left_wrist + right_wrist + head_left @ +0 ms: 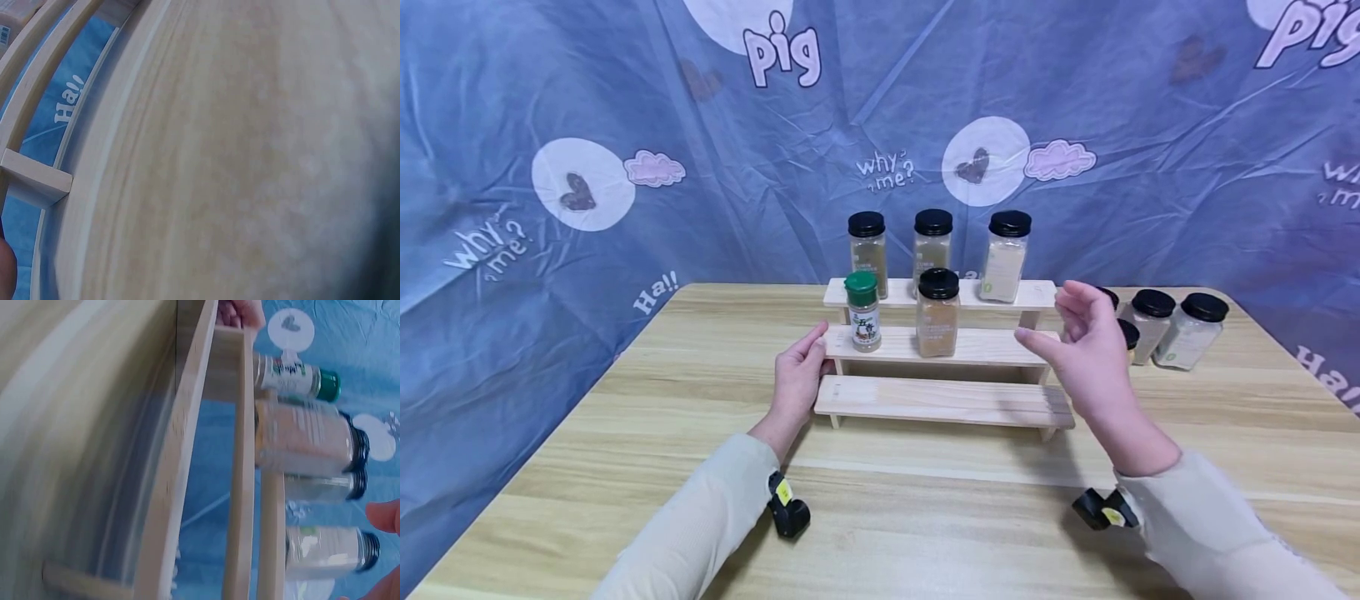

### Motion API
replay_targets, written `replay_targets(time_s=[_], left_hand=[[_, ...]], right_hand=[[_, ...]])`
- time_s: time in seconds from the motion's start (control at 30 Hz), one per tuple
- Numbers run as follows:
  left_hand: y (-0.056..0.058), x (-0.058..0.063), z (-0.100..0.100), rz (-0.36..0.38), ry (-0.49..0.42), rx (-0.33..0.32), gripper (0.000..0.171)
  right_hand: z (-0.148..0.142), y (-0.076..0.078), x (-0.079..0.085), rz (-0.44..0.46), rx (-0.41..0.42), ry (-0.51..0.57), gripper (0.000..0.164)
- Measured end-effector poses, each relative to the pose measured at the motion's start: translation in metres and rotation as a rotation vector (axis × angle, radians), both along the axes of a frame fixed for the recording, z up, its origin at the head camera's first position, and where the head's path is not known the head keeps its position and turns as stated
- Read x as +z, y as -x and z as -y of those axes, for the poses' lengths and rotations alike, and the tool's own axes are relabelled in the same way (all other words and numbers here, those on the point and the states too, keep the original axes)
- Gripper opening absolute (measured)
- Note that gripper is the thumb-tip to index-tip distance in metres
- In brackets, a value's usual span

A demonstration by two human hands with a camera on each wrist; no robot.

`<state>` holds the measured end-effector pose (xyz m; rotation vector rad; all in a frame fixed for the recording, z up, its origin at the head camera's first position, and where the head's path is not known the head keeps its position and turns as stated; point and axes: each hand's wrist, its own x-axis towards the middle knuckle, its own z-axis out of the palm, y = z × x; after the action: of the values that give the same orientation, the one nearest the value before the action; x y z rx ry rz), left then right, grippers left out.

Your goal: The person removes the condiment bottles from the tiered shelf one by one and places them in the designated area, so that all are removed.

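A three-step wooden rack (943,400) stands on the table. My left hand (797,367) holds its left end at the middle step, thumb at the edge; a bit of that hand shows at the left wrist view's edge. My right hand (1090,350) is raised at the rack's right end, thumb and fingers apart, holding nothing. On the middle step are a green-capped shaker (864,321) and a black-lidded jar of orange-brown powder (937,321). Along the top step stand two black-lidded jars of darker seasoning (869,250) (933,246) and a pale one (1004,262).
Several more black-lidded jars, including a pale one (1187,337), stand on the table right of the rack, partly hidden behind my right hand. A blue printed cloth (760,192) hangs behind the wooden table (647,433).
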<state>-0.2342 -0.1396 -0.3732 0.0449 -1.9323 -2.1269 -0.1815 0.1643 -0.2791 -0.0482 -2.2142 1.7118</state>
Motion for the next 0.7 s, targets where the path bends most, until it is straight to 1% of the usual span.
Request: replay_targets(time_s=[0.27,0.4,0.53,0.7], left_hand=[[0.000,0.001,-0.001,-0.001,-0.011,-0.006,0.034],[0.000,0.001,0.000,0.003,-0.006,-0.010,0.035],[0.001,0.000,0.001,0.008,-0.010,-0.012,0.034],[0.002,-0.001,0.001,0.007,-0.018,-0.013,0.034]], right_hand=[[0.024,0.000,0.000,0.007,0.097,0.017,0.079],[0.036,0.003,-0.001,0.001,0.134,0.048,0.077],[0.045,0.007,-0.006,-0.005,0.161,0.086,0.075],[0.054,0.012,-0.015,-0.003,0.187,0.105,0.072]])
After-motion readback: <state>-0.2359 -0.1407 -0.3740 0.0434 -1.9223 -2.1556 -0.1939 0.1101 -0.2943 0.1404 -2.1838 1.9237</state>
